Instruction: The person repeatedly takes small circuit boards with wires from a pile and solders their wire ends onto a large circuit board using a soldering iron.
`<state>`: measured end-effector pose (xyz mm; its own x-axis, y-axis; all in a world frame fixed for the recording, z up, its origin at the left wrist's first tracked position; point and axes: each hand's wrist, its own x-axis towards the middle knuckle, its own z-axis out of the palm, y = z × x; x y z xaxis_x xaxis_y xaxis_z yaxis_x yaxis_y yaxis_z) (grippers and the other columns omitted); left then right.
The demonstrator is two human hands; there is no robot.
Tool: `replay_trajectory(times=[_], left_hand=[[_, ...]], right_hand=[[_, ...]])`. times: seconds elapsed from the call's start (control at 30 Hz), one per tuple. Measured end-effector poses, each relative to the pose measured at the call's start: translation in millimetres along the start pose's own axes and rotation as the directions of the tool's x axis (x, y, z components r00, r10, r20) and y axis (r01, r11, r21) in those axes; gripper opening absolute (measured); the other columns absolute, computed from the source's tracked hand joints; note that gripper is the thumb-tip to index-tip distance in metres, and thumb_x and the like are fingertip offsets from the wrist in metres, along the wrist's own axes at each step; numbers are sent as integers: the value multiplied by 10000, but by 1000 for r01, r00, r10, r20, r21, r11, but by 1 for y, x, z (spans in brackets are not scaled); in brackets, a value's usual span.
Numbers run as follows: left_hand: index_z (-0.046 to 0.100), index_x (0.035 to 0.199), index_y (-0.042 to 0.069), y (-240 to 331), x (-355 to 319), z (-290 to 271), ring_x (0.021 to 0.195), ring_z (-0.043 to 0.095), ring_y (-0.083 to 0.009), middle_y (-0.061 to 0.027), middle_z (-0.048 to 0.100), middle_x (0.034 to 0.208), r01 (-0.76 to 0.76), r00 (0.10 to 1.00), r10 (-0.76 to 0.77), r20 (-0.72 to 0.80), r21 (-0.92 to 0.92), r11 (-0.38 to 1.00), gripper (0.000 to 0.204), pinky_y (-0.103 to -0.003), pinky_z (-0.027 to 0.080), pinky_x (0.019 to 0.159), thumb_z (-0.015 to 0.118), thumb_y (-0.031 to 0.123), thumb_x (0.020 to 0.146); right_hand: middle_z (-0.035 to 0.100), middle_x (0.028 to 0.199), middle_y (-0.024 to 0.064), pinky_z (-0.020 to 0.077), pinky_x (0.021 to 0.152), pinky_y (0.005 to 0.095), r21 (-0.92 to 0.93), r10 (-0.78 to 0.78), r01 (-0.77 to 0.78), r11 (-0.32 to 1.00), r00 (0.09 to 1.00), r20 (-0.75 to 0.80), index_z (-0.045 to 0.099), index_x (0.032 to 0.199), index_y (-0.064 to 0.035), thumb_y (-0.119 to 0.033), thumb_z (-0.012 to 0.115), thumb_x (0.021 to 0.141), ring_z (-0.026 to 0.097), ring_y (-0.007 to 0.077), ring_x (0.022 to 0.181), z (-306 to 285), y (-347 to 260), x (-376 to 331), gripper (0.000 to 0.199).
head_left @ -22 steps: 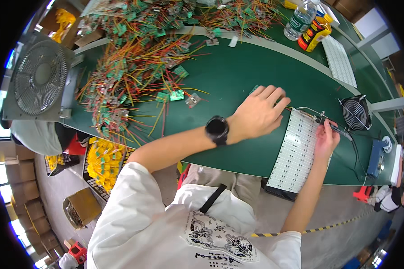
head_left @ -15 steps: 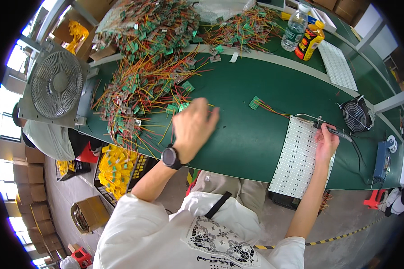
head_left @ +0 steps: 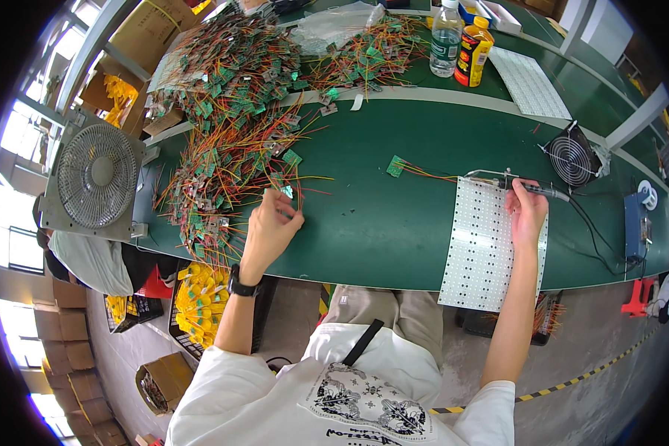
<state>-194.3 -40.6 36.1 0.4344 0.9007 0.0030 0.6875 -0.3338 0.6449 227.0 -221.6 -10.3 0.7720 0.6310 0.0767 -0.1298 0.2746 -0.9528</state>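
Observation:
My right hand (head_left: 526,212) is closed around a soldering iron (head_left: 548,192) above the top edge of a white perforated board (head_left: 477,245). The iron's tip end points left. A small green circuit board (head_left: 396,166) lies left of it, its red and yellow wires running to the perforated board's upper left corner. My left hand (head_left: 271,229) is at the near right edge of a heap of wired circuit boards (head_left: 223,160), thumb and fingers bent together beside a shiny green board (head_left: 287,191). What lies between those fingertips is not clear.
A large fan (head_left: 100,167) stands left, a small black fan (head_left: 572,157) right. Beyond the table's grey ridge are more heaps, a water bottle (head_left: 445,41) and a yellow bottle (head_left: 473,53). A blue box (head_left: 636,223) sits far right. A crate of yellow parts (head_left: 201,297) stands below the table.
My left hand has drawn left and nearer to me along the heap, and its spread thumb and fingers have come together. My right hand keeps the soldering iron over the perforated board. The view has shifted.

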Motion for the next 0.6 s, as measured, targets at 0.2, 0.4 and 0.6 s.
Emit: replay_trajectory(times=[0.2,0.4,0.6], left_hand=[[538,1199,-83,-10,-36,10,814,660,-139,-92,660,898,156,987,-127,97,-416,896,367,-285,597,694,570,28,850],[603,1177,-64,-12,-41,7,926,634,-138,-86,656,1024,271,958,-154,241,-596,756,276,-300,607,729,523,71,949],[622,1169,-33,-4,-43,9,952,634,-146,-90,658,1084,312,931,-98,352,-624,716,269,-311,601,746,568,151,981]], right_hand=[[609,681,46,353,481,234,-1,-11,11,1000,999,33,633,967,-12,-118,692,887,527,103,534,2,0,0,146],[608,673,48,350,478,236,-3,-8,8,1000,999,34,635,977,-7,-127,695,885,526,103,528,5,-2,-3,163],[616,686,56,346,471,236,-18,-15,16,1000,999,49,643,961,2,-127,696,882,529,104,520,-2,2,0,160]])
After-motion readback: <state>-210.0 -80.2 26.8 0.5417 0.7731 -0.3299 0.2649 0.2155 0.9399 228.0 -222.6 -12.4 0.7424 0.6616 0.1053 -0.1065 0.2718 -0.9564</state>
